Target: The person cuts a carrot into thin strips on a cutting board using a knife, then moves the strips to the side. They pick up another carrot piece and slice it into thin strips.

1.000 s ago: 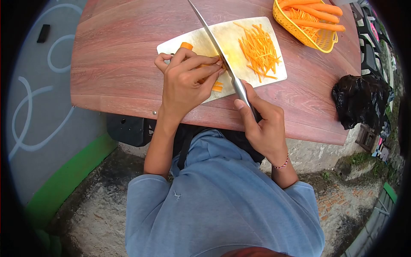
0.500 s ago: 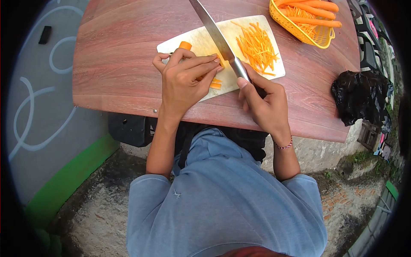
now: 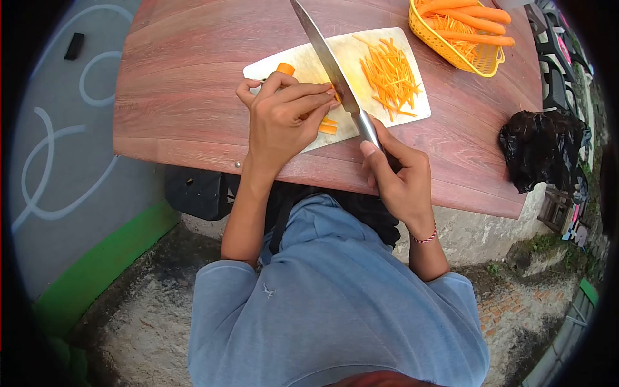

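My right hand (image 3: 405, 177) grips the handle of a long kitchen knife (image 3: 329, 61), whose blade slants up and left across a white cutting board (image 3: 258, 68). Fingers bunched, my left hand (image 3: 284, 122) presses a carrot piece (image 3: 336, 94) on the board, right beside the blade. That piece is mostly covered by my fingertips. Behind my left hand stands a thick carrot chunk (image 3: 285, 68), and cut carrot slices (image 3: 328, 126) lie near my thumb. On the board's right side, beyond the knife, rests a pile of carrot strips (image 3: 390, 74).
A yellow plastic basket (image 3: 445, 55) with whole carrots and shreds sits at the upper right of the wooden table (image 3: 187, 84). A black plastic bag (image 3: 541, 148) is at the table's right edge. A black bag (image 3: 196, 193) shows below the front edge.
The knife and my right hand have shifted slightly down and right. My left hand keeps its hold on the carrot piece. The whole view has moved a little.
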Action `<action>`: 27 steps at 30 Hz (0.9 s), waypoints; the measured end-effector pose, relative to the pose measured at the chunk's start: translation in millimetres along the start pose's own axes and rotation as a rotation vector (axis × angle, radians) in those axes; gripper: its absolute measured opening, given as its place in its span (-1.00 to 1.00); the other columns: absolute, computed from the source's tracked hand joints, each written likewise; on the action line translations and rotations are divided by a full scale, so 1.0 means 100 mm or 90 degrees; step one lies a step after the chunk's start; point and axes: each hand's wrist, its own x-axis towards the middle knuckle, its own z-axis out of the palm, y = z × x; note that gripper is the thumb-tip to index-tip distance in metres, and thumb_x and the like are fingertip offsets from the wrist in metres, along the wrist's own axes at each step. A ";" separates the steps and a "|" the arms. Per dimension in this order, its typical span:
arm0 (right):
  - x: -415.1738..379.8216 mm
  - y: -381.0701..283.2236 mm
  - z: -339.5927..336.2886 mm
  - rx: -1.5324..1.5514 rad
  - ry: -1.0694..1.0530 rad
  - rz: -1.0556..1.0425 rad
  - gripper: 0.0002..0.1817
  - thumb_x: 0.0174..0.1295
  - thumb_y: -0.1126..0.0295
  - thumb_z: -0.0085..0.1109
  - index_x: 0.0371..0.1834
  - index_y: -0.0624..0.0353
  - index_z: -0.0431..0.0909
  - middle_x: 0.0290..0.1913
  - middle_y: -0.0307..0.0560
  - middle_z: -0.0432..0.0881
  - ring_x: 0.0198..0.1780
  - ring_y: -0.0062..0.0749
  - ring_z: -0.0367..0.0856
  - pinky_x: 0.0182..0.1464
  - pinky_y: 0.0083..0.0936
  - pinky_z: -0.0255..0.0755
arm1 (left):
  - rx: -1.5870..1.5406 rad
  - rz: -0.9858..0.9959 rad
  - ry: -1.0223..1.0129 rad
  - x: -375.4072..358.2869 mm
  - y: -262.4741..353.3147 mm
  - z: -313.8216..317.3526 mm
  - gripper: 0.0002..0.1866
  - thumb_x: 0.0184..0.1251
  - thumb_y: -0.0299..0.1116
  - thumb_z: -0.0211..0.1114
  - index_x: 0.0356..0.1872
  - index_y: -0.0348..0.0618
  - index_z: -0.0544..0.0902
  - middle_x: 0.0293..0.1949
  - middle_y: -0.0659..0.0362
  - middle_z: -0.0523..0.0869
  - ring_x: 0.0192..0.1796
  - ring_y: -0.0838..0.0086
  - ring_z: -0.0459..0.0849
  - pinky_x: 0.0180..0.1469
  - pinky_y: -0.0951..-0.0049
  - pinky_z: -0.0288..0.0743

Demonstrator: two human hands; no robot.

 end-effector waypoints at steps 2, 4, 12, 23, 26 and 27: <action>-0.03 -0.02 0.04 0.006 0.019 -0.009 -0.56 0.48 0.40 0.37 0.33 0.44 0.66 -0.12 0.29 0.84 -0.23 -0.60 0.72 -0.14 -0.48 0.60 | -0.006 -0.002 -0.002 0.00 -0.01 0.00 -0.88 0.21 -0.23 0.66 -0.25 0.09 0.96 -0.20 0.48 0.93 -0.11 0.58 0.65 0.22 0.12 0.05; -0.05 0.00 0.07 -0.014 0.040 -0.052 -0.60 0.47 0.43 0.37 0.27 0.46 0.68 -0.01 0.38 0.82 -0.16 -0.35 0.86 -0.09 -0.41 0.64 | -0.005 -0.002 -0.001 0.00 -0.01 0.00 -0.88 0.22 -0.23 0.66 -0.26 0.08 0.96 -0.20 0.48 0.93 -0.11 0.58 0.65 0.22 0.12 0.05; -0.06 -0.10 0.13 -0.108 0.059 -0.115 -0.61 0.44 0.48 0.37 0.26 0.45 0.68 -0.27 0.33 0.75 -0.34 0.03 0.81 -0.23 -0.29 0.61 | -0.020 -0.016 -0.016 0.02 -0.01 -0.02 -0.90 0.20 -0.26 0.65 -0.28 0.08 0.96 -0.19 0.48 0.93 -0.10 0.57 0.64 0.22 0.13 0.04; 0.05 -0.09 0.19 -0.123 0.076 -0.160 -0.57 0.44 0.46 0.36 0.31 0.42 0.66 -0.37 0.35 0.70 -0.38 0.11 0.79 -0.30 -0.21 0.58 | -0.042 -0.033 -0.026 0.03 0.00 -0.02 -0.90 0.18 -0.27 0.66 -0.28 0.07 0.96 -0.20 0.48 0.92 -0.10 0.57 0.64 0.22 0.16 0.05; 0.13 -0.16 0.16 -0.122 0.059 -0.107 -0.57 0.47 0.40 0.34 0.31 0.41 0.66 -0.34 0.39 0.71 -0.37 0.14 0.79 -0.29 -0.21 0.59 | -0.050 -0.041 -0.027 0.04 0.00 -0.02 -0.89 0.18 -0.27 0.66 -0.27 0.07 0.96 -0.21 0.47 0.92 -0.10 0.57 0.65 0.21 0.16 0.06; 0.20 -0.16 0.16 -0.108 0.047 -0.075 -0.57 0.48 0.37 0.33 0.31 0.40 0.66 -0.32 0.40 0.71 -0.36 0.15 0.79 -0.28 -0.22 0.59 | -0.052 -0.040 -0.028 0.04 0.00 -0.02 -0.89 0.18 -0.27 0.66 -0.27 0.07 0.96 -0.21 0.47 0.92 -0.10 0.57 0.65 0.21 0.16 0.06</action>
